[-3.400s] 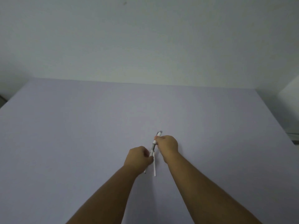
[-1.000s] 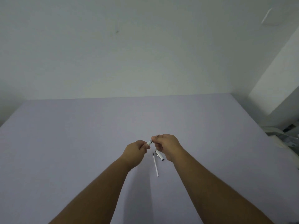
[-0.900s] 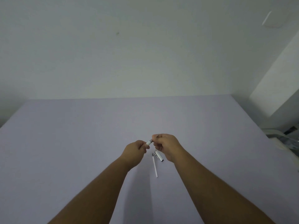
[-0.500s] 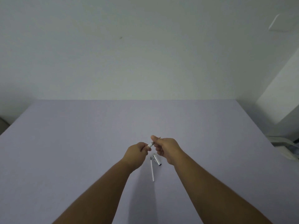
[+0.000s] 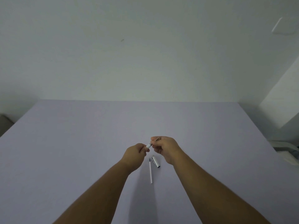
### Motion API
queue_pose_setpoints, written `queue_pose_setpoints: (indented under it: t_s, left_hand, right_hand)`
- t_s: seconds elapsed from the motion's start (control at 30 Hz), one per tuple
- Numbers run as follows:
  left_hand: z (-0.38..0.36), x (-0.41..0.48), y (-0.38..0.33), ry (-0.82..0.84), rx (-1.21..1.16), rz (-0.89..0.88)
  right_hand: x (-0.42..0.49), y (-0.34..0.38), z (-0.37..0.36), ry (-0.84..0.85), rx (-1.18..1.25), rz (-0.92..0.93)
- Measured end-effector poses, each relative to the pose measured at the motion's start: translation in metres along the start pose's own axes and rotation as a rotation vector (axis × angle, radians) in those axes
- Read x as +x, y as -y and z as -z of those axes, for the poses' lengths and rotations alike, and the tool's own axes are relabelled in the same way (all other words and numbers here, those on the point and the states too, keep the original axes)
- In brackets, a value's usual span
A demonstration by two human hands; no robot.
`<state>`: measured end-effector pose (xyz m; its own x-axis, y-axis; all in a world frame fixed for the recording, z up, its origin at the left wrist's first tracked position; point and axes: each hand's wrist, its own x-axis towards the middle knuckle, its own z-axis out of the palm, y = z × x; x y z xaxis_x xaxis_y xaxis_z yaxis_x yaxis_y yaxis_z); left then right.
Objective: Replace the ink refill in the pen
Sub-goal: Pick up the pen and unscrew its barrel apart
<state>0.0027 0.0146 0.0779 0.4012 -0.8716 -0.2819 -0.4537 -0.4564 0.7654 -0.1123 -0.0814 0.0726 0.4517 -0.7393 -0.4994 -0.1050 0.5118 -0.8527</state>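
Two hands, left hand (image 5: 134, 155) and right hand (image 5: 166, 148), gripping pen (image 5: 149, 145), no lettering legible

Pen (image 5: 149, 145) mostly hidden inside both fists; forearms cut off below

Only a refill (image 5: 150, 171) and a cap (image 5: 156, 162) lie on the table (image 5: 64, 143), just below the hands; everywhere around them is open.

Ahead of the grip, a plain whitish wall (image 5: 145, 54), dim and evenly lit, with a small dark mark (image 5: 122, 40) high above. Beneath the grip, a wide pale lilac table (image 5: 80, 135). Up and far right of the grip, a white wall plate (image 5: 283, 26); lower right, blurred pale objects (image 5: 284, 151).
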Motion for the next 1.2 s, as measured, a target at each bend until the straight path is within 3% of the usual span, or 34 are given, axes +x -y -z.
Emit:
queue_pose_setpoints:
  t_s: [0.13, 0.27, 0.4, 0.53, 0.9, 1.2]
  left_hand:
    - [-0.0023, -0.0008, -0.0002, 0.009, 0.003, 0.008]
    - [-0.0027, -0.0037, 0.0000, 0.008, 0.010, 0.002]
    - [-0.0025, -0.0054, 0.0000, 0.000, -0.001, 0.009]
    - [-0.0021, -0.0060, 0.0008, -0.018, -0.014, 0.021]
    - [-0.0026, -0.0046, 0.0025, -0.022, -0.001, 0.027]
    - [-0.0047, -0.0016, -0.0050, -0.023, -0.187, 0.109]
  right_hand:
    - [0.0007, -0.0007, 0.0008, -0.071, -0.046, -0.019]
    - [0.0004, -0.0017, 0.0010, -0.016, 0.015, -0.004]
    - [-0.0013, -0.0016, 0.0001, -0.123, -0.041, -0.036]
    - [0.0002, -0.0027, 0.0003, -0.051, 0.019, 0.007]
    - [-0.0010, -0.0016, -0.0038, -0.078, -0.010, -0.060]
    - [0.0029, -0.0006, -0.0053, -0.047, 0.053, 0.136]
